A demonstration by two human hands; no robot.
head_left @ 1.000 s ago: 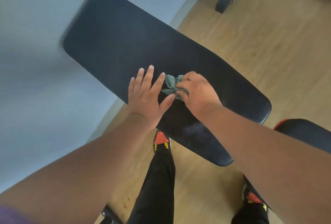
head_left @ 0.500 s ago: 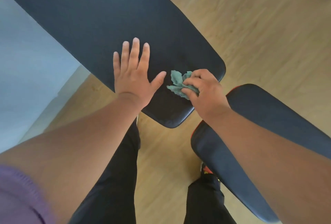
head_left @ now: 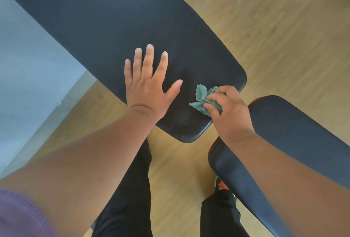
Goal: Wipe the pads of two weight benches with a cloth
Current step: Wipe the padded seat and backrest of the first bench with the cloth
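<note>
Two black pads — wood floor, pale wall.

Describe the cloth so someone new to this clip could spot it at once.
Find the long black bench pad running diagonally across the frame. At its near rounded end, the right hand grips a small crumpled cloth against the pad. It is the only teal-green thing there; the left hand lies flat beside it, holding nothing.
</note>
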